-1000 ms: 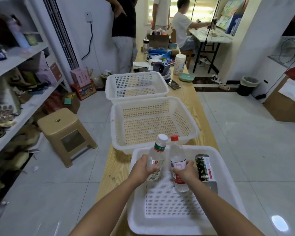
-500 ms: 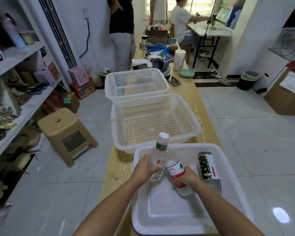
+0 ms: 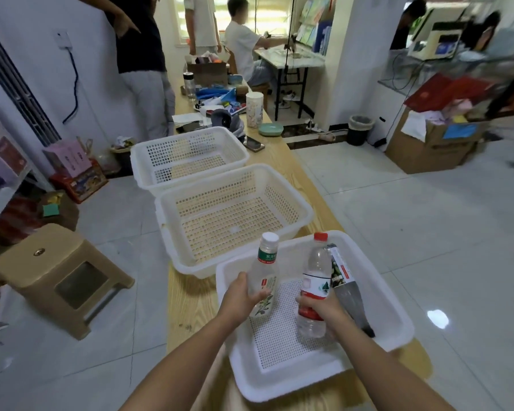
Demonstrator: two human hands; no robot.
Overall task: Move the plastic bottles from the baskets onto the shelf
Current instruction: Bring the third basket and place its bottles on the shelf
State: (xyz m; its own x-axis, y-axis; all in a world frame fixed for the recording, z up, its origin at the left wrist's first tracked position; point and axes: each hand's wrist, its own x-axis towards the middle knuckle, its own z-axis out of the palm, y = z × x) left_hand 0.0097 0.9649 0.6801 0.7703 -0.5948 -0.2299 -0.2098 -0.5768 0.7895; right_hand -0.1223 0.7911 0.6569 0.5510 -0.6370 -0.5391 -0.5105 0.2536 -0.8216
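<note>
— Held where?
— Over the near basket (image 3: 383,307): white-capped bottle (image 3: 263,271), gripped by fingers of left hand (image 3: 239,298); red-capped bottle (image 3: 315,280), gripped low by fingers of right hand (image 3: 324,310).
— And inside?
— Dark-labelled bottle (image 3: 343,280), lying beside the right wall (on the table (image 3: 187,304), two more baskets (image 3: 306,209) behind).

- The red-capped bottle (image 3: 315,280) in the right hand (image 3: 321,310) has swung back from its tilt to near upright.
- It has drawn apart from the white-capped bottle (image 3: 263,274) in the left hand (image 3: 241,295).
</note>
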